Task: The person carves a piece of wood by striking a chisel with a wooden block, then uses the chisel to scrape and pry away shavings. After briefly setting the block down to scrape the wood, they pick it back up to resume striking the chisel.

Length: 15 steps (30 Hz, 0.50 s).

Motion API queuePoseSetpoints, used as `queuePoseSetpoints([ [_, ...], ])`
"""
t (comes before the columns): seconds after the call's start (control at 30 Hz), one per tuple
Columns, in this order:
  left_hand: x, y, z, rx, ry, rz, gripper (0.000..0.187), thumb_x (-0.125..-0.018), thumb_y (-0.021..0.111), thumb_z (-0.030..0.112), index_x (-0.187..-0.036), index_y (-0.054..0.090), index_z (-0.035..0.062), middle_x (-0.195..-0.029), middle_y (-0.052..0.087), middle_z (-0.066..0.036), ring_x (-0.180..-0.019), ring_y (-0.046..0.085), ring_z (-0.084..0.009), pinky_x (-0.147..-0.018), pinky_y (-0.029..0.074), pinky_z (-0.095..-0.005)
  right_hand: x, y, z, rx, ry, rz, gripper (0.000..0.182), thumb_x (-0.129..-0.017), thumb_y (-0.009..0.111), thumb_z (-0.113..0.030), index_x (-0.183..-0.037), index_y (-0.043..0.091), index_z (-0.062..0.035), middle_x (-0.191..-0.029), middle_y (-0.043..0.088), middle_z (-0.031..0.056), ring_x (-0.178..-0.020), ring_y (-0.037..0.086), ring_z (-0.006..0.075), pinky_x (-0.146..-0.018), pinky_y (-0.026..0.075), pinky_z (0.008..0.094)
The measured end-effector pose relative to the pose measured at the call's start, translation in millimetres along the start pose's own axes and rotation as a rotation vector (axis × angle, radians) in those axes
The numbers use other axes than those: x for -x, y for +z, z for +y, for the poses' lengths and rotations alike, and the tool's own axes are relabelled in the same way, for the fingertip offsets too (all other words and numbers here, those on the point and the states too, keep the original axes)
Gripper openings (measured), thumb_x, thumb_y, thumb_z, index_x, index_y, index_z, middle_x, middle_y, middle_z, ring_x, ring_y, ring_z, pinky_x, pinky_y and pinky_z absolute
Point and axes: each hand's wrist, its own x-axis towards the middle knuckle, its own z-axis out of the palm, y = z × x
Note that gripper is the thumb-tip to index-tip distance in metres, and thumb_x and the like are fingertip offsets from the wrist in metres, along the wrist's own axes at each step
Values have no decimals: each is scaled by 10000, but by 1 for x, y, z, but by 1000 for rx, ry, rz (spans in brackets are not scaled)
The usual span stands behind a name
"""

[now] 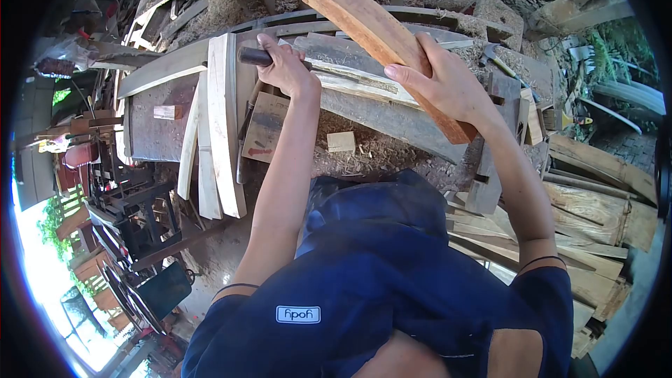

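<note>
My left hand (289,73) is closed round a tool with a dark, round handle (253,57). The handle's end sticks out to the left of the fingers; I cannot make out the tool's working end. A thick, curved reddish-brown wooden block (357,21) is gripped in my right hand (448,84), thumb on the near face and fingers on the far side. The block slants from the upper middle down to the right, above a workbench (406,122). Pale wood strips (360,84) lie between the two hands.
A small wood block (341,141) rests among shavings near my lap. Long pale boards (225,126) lean over the bench's left part. On the right are a hammer (505,66) and stacked planks (588,213). Dark metal machinery (140,217) stands at the left.
</note>
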Motion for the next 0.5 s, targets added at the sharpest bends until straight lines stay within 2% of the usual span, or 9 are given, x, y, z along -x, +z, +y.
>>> queuePoseSetpoints([
  [0.17,4,9,-18,-176,180,-150,356,-955,623,328,-714,445,134,-561,440,27,-478,381,-59,-463,341,-232,-7,-13,-24,-101,-251,65,775,-827,639,-592,-1281,499,21,-1012,637,216,-914,647,281,-769,504,361],
  [0.2,17,17,-16,-158,275,-165,333,-924,660,312,-713,489,121,-613,499,4,-543,462,-84,-526,396,-241,-7,-20,-39,-120,-329,114,748,-827,645,-574,-1269,507,13,-972,650,205,-873,652,292,-764,506,364],
  [0.27,32,25,-20,-148,347,-252,301,-926,644,288,-729,498,113,-643,508,1,-597,491,-89,-564,407,-245,2,-43,-76,-138,-400,169,721,-827,652,-557,-1257,515,6,-931,663,193,-831,657,302,-759,508,367],
  [0.3,39,29,-23,-130,424,-336,270,-928,629,264,-745,508,106,-672,517,-3,-651,519,-94,-602,418,-250,9,-57,-97,-295,-635,152,635,-872,618,-490,-1197,488,40,-902,656,188,-753,653,255,-674,507,324],
  [0.33,47,31,-29,-79,457,-337,191,-932,619,198,-809,540,74,-791,566,1,-741,537,-94,-665,433,-251,11,-63,-109,-453,-872,132,557,-918,584,-424,-1137,462,74,-873,649,183,-674,648,208,-589,506,282],
  [0.37,38,25,-38,-79,459,-340,191,-932,619,198,-809,540,74,-791,566,1,-741,537,-94,-665,433,-251,8,-60,-110,-455,-874,135,557,-918,584,-424,-1137,462,74,-873,649,183,-674,648,208,-589,506,282],
  [0.43,24,17,-45,302,-66,-329,163,-917,657,163,-874,540,58,-858,573,21,-793,537,-86,-715,438,-252,-5,-49,-103,226,-448,171,653,-835,649,-529,-1231,529,-24,-813,674,178,-753,660,351,-742,514,397],
  [0.47,32,10,-33,443,-48,-452,192,-893,691,152,-899,523,58,-879,562,28,-834,537,-89,-774,429,-264,-11,-39,-91,431,-378,105,591,-848,645,-494,-1214,535,-44,-730,667,168,-706,654,387,-703,518,430],
  [0.5,40,14,-17,439,-53,-462,192,-893,691,152,-899,523,58,-879,562,28,-834,537,-89,-774,429,-264,-10,-39,-88,426,-370,112,591,-848,645,-494,-1214,535,-44,-730,667,168,-706,654,387,-703,518,430],
])
